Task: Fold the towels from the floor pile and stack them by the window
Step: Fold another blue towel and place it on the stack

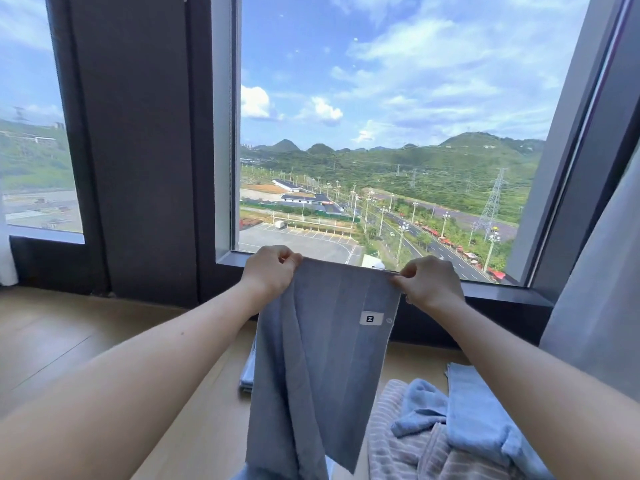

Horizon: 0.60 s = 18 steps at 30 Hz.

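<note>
Centre frame, before the window (381, 133), the left hand (268, 271) and right hand (429, 284) each pinch a top corner of the grey towel (322, 368), hanging it straight for folding. Behind it, perhaps a folded stack (247, 375); the unfolded pile (446, 431) lies lower right.

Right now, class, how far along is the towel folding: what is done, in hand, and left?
Done: a small folded stack lies on the floor below the window, mostly hidden. In hand: the left hand and right hand pinch the top corners of a grey towel, hanging, not yet folded. Left: a striped towel and light blue towels lie crumpled in the pile.
</note>
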Each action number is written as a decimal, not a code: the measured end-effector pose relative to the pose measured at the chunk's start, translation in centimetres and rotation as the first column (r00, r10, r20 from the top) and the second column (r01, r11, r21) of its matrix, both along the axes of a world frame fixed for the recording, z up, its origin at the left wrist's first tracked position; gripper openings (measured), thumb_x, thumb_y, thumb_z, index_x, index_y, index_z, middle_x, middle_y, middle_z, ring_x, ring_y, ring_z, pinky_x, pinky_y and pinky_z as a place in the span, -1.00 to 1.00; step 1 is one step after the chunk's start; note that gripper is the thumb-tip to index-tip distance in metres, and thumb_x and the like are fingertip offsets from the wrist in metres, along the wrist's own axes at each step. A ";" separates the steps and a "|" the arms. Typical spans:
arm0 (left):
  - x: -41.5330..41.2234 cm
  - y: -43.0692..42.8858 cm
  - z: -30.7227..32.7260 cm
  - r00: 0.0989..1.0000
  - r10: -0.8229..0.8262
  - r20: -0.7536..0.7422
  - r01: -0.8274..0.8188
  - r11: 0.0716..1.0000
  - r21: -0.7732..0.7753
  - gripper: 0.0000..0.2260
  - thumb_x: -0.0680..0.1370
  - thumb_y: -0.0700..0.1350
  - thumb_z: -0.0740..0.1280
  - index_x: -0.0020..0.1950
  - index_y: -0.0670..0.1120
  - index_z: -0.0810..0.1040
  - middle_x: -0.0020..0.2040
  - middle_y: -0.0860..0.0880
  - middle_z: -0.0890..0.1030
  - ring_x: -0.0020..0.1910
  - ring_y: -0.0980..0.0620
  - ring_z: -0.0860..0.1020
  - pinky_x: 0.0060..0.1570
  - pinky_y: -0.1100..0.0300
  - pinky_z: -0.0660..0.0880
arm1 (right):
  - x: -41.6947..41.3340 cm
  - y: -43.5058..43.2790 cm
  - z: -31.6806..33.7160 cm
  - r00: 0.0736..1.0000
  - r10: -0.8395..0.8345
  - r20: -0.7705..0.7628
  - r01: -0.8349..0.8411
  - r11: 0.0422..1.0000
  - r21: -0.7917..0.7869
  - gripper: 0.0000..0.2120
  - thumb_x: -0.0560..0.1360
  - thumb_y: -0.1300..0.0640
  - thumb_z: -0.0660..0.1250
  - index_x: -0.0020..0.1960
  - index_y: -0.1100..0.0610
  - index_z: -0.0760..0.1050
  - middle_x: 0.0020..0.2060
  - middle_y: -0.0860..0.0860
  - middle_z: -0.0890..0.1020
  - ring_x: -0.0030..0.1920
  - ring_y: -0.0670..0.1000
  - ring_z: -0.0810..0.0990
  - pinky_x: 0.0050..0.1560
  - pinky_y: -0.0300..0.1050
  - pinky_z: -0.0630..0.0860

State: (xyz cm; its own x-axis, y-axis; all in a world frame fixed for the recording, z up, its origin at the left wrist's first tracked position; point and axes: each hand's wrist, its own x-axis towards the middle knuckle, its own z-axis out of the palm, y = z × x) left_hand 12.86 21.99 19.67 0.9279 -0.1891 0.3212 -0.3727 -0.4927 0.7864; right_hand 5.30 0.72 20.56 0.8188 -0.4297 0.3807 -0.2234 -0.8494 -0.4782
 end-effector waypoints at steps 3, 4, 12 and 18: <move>0.0 0.1 -0.4 1.000 -0.010 -0.008 0.010 1.000 -0.016 -0.79 0.62 -0.03 0.18 -0.08 -0.11 0.50 -0.32 0.01 0.43 -0.31 0.06 0.40 -0.34 0.24 0.31 | 0.2 0.6 0.1 0.997 0.035 0.068 -0.038 0.999 0.033 -0.76 0.54 0.05 0.28 0.04 0.21 0.56 -0.04 0.11 0.62 0.00 0.09 0.55 -0.10 -0.18 0.34; 0.0 0.0 -0.6 0.999 -0.029 -0.015 0.029 0.999 -0.024 -0.79 0.62 -0.03 0.18 -0.13 -0.10 0.48 -0.36 0.02 0.41 -0.35 0.07 0.37 -0.37 0.25 0.29 | 0.3 0.9 0.1 0.993 0.058 0.100 -0.065 0.996 0.063 -0.76 0.55 0.05 0.27 0.05 0.22 0.55 -0.05 0.10 0.61 -0.02 0.08 0.53 -0.09 -0.19 0.33; -1.2 -1.4 -0.5 0.950 -0.276 -0.146 0.236 0.941 -0.241 -0.81 0.55 -0.05 0.31 -0.25 -0.02 0.55 -0.27 -0.01 0.57 -0.21 0.03 0.52 -0.20 0.20 0.46 | 0.8 4.3 -0.2 0.871 0.487 0.063 -0.491 0.858 0.151 -0.52 0.49 0.17 0.36 0.37 -0.03 0.35 -0.37 0.01 0.48 -0.40 -0.12 0.40 -0.35 -0.38 0.32; -1.6 -1.8 -0.3 0.899 -0.384 -0.212 0.321 0.905 -0.278 -0.87 0.51 -0.03 0.36 -0.16 -0.07 0.59 -0.17 -0.04 0.61 -0.09 0.02 0.55 -0.07 0.20 0.49 | 0.9 5.5 -0.5 0.902 0.427 0.068 -0.424 0.904 -0.064 -0.85 0.48 0.21 0.32 0.01 0.18 0.61 -0.21 0.09 0.58 -0.22 -0.03 0.45 -0.37 -0.46 0.27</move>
